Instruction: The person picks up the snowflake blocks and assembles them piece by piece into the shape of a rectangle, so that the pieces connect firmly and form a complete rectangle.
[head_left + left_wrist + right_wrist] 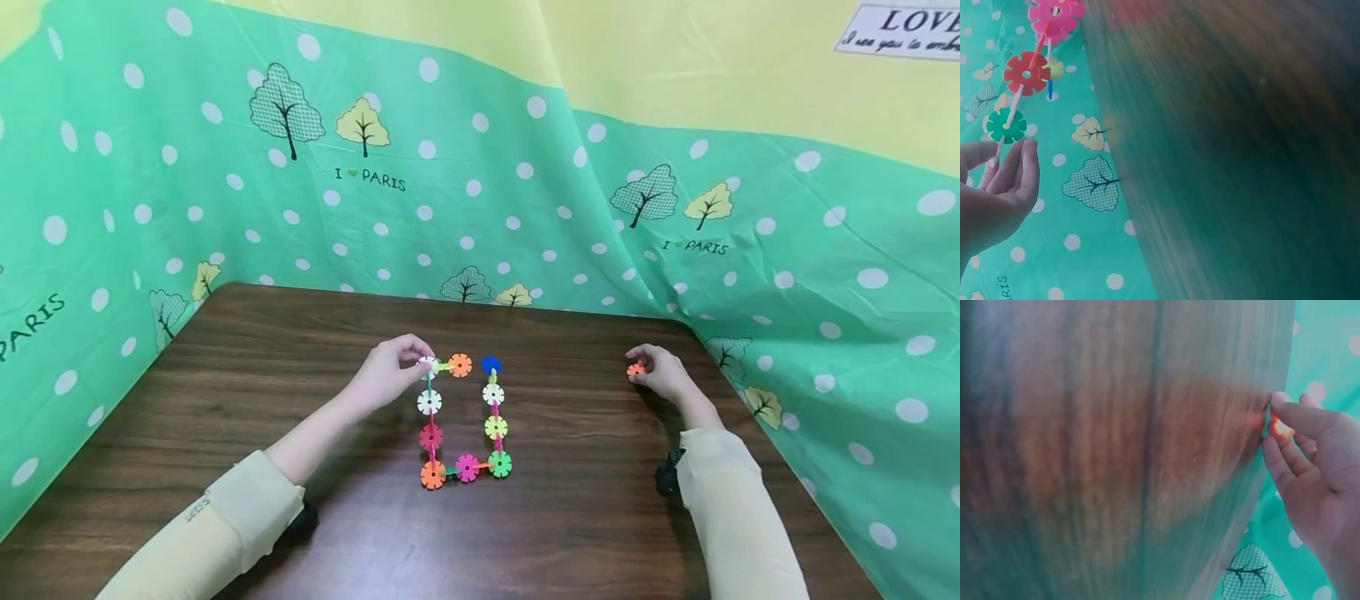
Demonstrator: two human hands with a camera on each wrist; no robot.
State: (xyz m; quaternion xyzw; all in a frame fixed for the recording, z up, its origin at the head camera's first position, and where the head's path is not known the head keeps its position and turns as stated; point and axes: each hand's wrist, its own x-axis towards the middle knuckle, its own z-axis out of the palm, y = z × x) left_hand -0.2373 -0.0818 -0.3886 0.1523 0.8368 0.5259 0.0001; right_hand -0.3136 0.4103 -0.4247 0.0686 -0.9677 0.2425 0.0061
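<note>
Slotted plastic snowflake discs are joined edge to edge into a rectangular outline. My left hand (386, 372) pinches the white disc (428, 367) at its far left corner. From there a yellow link leads to an orange disc (460, 365); a gap separates it from the blue disc (491, 365) at the far right corner. The left wrist view shows a green disc (1007, 125) just above the fingers and a red disc (1027, 74) beyond. Over to the right, my right hand (666, 375) holds a loose orange disc (635, 370) between thumb and fingers; it glows brightly in the right wrist view.
The brown wooden table (585, 517) lies under both hands. A green and yellow dotted cloth (480, 150) hangs behind the table and along its sides, close to the right hand. The near side of the outline has a pink disc (467, 468) between orange and green ones.
</note>
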